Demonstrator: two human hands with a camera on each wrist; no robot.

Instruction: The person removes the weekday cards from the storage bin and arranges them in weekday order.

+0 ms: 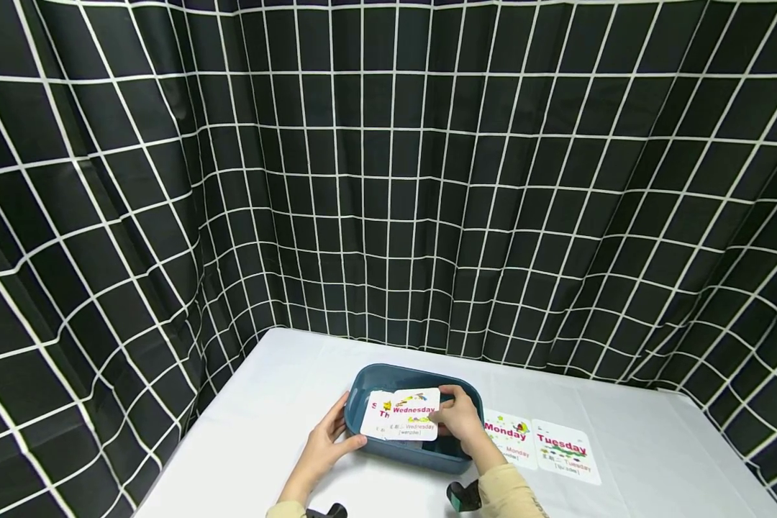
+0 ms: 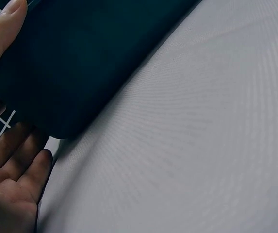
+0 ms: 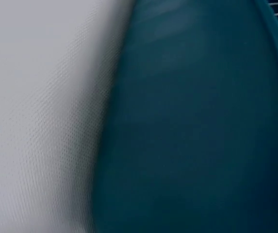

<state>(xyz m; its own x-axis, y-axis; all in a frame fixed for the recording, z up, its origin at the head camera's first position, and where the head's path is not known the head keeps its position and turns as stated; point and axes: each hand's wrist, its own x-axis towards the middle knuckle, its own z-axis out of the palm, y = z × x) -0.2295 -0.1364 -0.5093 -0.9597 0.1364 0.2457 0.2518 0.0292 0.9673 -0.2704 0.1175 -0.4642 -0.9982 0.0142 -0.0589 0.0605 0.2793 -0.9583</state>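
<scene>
Fingers and thumb of the right hand (image 1: pixel 460 417) pinch the right edge of a white, round-cornered card printed "Wednesday" in red (image 1: pixel 414 415), over the interior of a dark blue-green, round-cornered bin (image 1: pixel 421 456). It overlaps white cards beginning "Th" and "S" at its left; whether these are held or resting, I cannot tell. Left thumb and forefinger grip the bin's left end; only the left wrist view shows the palm of the left hand (image 2: pixel 15 184) and its lower fingers, loosely bent below the bin. Head view alone reveals the white "Monday" card (image 1: pixel 510 440), partly covered, and the white "Tuesday" card (image 1: pixel 566 453) right of the bin, on the white tabletop (image 1: pixel 298 374). Right wrist view is filled mostly by bin wall and tabletop.
</scene>
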